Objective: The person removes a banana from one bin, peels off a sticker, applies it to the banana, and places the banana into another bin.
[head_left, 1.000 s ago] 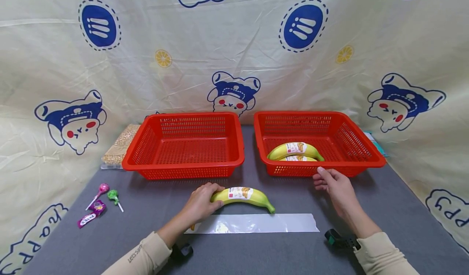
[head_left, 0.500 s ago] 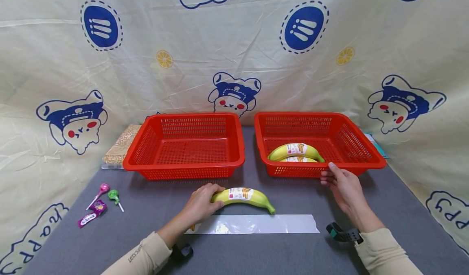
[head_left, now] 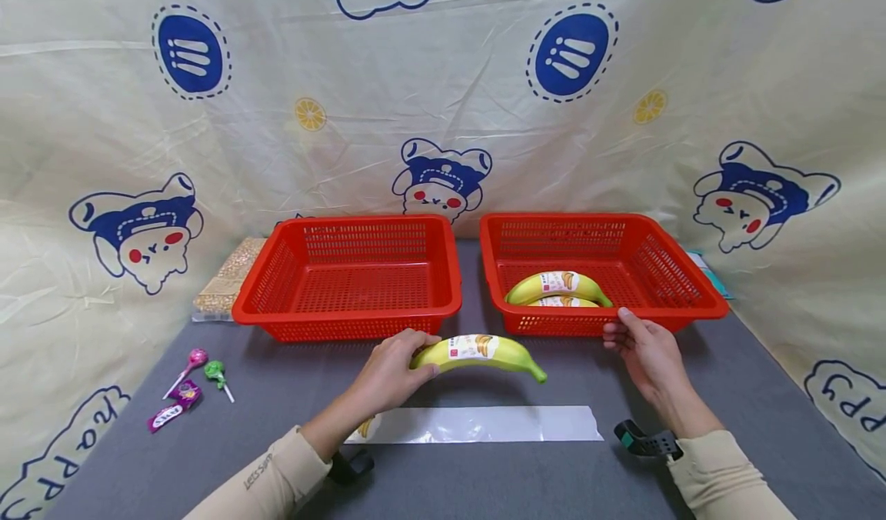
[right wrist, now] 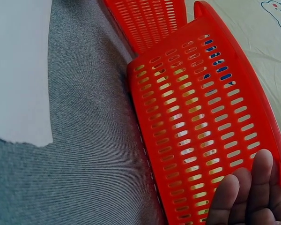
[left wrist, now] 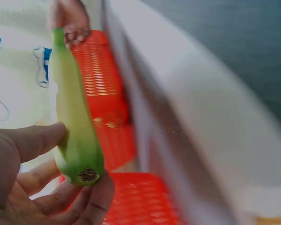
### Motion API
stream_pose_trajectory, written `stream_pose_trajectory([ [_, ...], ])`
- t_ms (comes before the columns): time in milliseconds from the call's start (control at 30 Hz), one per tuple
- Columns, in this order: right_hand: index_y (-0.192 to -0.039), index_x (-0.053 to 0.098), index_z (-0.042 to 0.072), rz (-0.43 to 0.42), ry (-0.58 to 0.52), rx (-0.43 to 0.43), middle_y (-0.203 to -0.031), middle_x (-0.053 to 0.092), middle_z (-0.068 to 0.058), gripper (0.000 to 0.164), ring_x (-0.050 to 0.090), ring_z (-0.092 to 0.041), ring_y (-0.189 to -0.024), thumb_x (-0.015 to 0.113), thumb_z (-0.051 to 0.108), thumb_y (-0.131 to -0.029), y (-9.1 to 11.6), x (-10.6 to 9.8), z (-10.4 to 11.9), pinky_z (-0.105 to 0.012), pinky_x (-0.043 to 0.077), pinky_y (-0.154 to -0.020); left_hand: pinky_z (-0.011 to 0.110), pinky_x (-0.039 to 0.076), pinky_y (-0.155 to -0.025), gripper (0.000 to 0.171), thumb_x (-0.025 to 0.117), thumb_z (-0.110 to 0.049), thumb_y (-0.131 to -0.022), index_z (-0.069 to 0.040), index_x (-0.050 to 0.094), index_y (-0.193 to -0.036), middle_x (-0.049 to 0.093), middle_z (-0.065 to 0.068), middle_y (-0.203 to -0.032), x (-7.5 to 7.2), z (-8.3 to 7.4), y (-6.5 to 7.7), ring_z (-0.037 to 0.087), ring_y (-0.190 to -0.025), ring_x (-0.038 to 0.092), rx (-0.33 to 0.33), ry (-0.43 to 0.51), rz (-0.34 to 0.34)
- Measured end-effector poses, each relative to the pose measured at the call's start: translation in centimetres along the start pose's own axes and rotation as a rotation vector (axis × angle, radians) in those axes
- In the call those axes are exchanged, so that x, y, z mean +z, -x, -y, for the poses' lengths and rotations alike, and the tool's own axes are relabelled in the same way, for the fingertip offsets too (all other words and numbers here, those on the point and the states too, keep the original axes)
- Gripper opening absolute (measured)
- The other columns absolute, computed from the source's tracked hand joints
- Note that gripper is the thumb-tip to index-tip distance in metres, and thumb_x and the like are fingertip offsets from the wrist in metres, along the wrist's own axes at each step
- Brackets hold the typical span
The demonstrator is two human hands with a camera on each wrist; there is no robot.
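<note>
My left hand [head_left: 394, 370] holds a yellow-green banana [head_left: 491, 353] by its blunt end, thumb on one side and fingers on the other. The banana bears a white label and is raised over the table, its stem pointing right; the left wrist view shows its dark tip [left wrist: 88, 175] near the fingers. My right hand [head_left: 647, 358] is at the front of the right red basket [head_left: 554, 320], thumb tip right at the rim, with relaxed fingers [right wrist: 262, 183] along the slotted wall. Inside that basket lie two labelled bananas [head_left: 554, 284], one partly hidden by the other and the front wall.
A second red basket [head_left: 346, 326] stands to the left. A white plastic strip [head_left: 484, 425] lies across the front of the grey table. Several wrapped candies, among them a pink lollipop [head_left: 197, 357], lie at left. A grain-filled bag [head_left: 231, 278] sits beside the left basket.
My left hand has lifted the banana off the table and moved it slightly right. My right hand has slid a little right along the front of the right basket.
</note>
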State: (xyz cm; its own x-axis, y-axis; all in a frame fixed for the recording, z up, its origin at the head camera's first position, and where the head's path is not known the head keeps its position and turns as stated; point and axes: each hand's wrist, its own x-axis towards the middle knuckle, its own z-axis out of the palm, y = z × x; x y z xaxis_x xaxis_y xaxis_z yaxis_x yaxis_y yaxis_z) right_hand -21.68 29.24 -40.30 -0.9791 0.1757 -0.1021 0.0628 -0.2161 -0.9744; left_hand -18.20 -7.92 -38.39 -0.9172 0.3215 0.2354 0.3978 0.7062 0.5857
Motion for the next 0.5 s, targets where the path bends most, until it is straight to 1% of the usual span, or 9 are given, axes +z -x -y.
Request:
stream_pose_trajectory([
  [133, -0.095, 0.068, 0.013, 0.007, 0.007, -0.004, -0.075, 0.071, 0.006, 0.031, 0.063, -0.008, -0.071, 0.064, 0.043, -0.084, 0.0, 0.0, 0.1, -0.019, 0.052, -0.07, 0.023, 0.044, -0.07, 0.038, 0.072, -0.019, -0.081, -0.016, 0.064, -0.118, 0.065, 0.0, -0.106, -0.6, -2.3, -1.7, 0.011, -0.084, 0.053, 0.026, 0.034, -0.02],
  [267, -0.091, 0.069, 0.016, 0.006, 0.016, 0.004, -0.076, 0.07, 0.006, 0.029, 0.062, -0.008, -0.071, 0.063, 0.043, -0.085, -0.1, 0.0, 0.1, -0.019, 0.052, -0.071, 0.023, 0.047, -0.074, 0.043, 0.072, -0.023, -0.082, -0.018, 0.06, -0.124, 0.062, 0.0, -0.112, -0.8, -4.8, -4.0, 0.012, -0.09, 0.053, 0.01, 0.061, 0.002],
  [333, -0.089, 0.07, 0.017, 0.003, 0.022, 0.009, -0.076, 0.07, 0.006, 0.029, 0.061, -0.008, -0.071, 0.064, 0.044, -0.084, -0.1, -0.1, 0.1, -0.019, 0.052, -0.071, 0.023, 0.048, -0.077, 0.046, 0.071, -0.025, -0.083, -0.019, 0.059, -0.126, 0.061, 0.0, -0.115, -0.7, -5.9, -5.3, 0.012, -0.094, 0.053, 0.006, 0.062, 0.015],
  [400, -0.09, 0.07, 0.016, 0.008, 0.024, 0.008, -0.077, 0.07, 0.006, 0.03, 0.061, -0.008, -0.072, 0.063, 0.044, -0.085, -0.1, -0.1, 0.1, -0.02, 0.052, -0.071, 0.023, 0.048, -0.078, 0.047, 0.07, -0.026, -0.083, -0.018, 0.057, -0.127, 0.06, 0.0, -0.117, -0.3, -6.8, -6.6, 0.012, -0.095, 0.053, 0.009, 0.054, 0.021],
  [500, -0.093, 0.069, 0.013, 0.013, 0.022, 0.005, -0.078, 0.071, 0.005, 0.032, 0.062, -0.008, -0.073, 0.063, 0.044, -0.085, 0.0, -0.2, 0.1, -0.02, 0.052, -0.071, 0.022, 0.048, -0.08, 0.047, 0.069, -0.027, -0.084, -0.017, 0.056, -0.128, 0.06, 0.0, -0.118, 0.6, -8.0, -8.5, 0.011, -0.096, 0.052, 0.014, 0.027, 0.015],
])
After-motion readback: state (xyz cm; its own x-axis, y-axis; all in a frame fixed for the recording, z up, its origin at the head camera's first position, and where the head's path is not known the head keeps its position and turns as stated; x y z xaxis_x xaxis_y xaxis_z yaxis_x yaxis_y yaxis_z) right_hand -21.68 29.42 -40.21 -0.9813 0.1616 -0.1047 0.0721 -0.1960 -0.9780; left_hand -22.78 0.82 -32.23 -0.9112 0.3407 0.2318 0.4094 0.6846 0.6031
